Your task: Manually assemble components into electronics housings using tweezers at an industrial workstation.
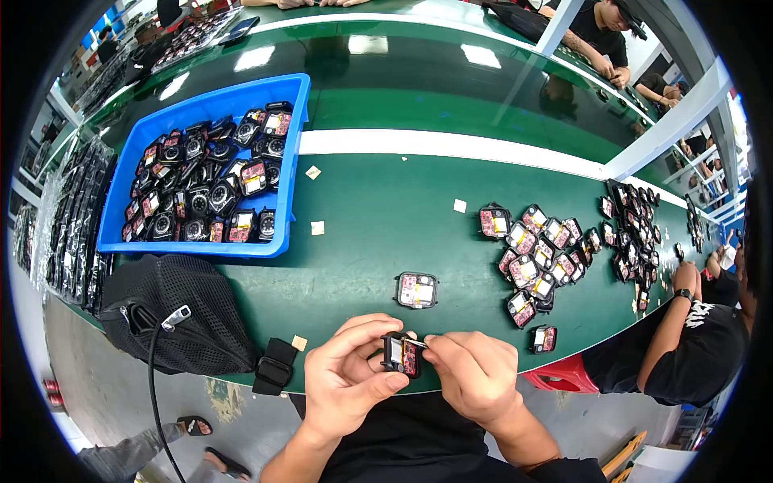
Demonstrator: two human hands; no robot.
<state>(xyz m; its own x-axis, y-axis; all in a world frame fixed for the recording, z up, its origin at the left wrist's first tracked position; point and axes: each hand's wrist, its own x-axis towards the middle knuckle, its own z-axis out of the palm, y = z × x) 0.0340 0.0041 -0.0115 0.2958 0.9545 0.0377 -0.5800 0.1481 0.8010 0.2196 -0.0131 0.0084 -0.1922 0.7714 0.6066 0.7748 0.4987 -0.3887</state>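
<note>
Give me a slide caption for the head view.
Left hand holding an open smartwatch case, right hand a slim silver tool.

The table has a smooth green top, and a white strip goes along its far edge. Toward its left far corner stands a blue box. At the near edge, on the left, there are a black mesh bag and, just beside it, a small black object. One watch case lies alone near the middle of the near edge. Farther right is a loose heap of watch cases, then another heap closer to the right end. Several pale paper squares lie apart.
</note>
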